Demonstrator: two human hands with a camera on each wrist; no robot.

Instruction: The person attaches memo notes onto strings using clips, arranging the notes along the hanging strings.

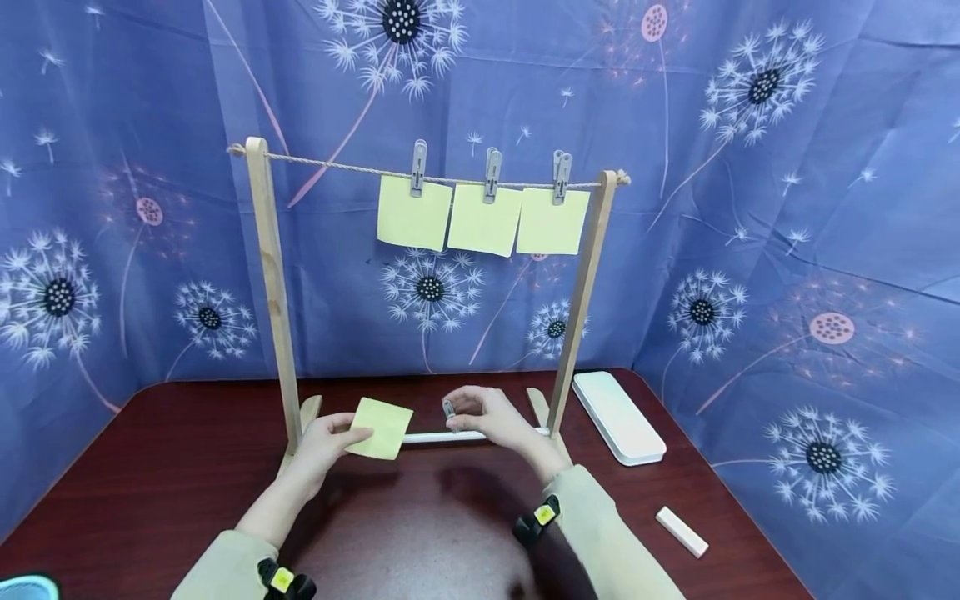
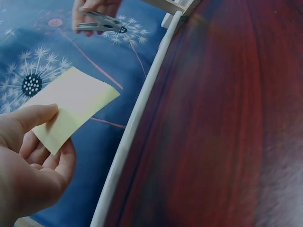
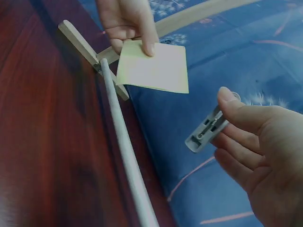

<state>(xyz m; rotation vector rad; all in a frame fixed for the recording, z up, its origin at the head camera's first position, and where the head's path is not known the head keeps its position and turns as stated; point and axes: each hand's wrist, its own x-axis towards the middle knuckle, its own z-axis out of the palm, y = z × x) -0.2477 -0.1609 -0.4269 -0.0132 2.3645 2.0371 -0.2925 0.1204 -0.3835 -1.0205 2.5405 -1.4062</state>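
Observation:
Between thumb and fingers, my left hand [image 1: 321, 447] pinches a yellow sticky note [image 1: 382, 428] by its left edge, raised above the table. To its right, my right hand [image 1: 487, 414] holds a grey clothespin [image 3: 207, 130] between thumb and fingers, apart from the note. Above both hands a rope [image 1: 330, 164] runs across a wooden stand [image 1: 272, 283]. Three yellow notes hang side by side on the rope's right part: a left note [image 1: 414, 218], a middle note [image 1: 483, 223] and a right note [image 1: 553, 225]. Grey clothespins [image 1: 418, 167] grip them at the top.
A white rod [image 1: 435, 437] joins the stand's feet behind the hands. At the right of the dark red table [image 1: 150, 467] lie a white case [image 1: 618, 417] and a small white block [image 1: 681, 532]. A light-blue rim [image 1: 28, 587] shows at the lower left. Patterned blue cloth hangs behind.

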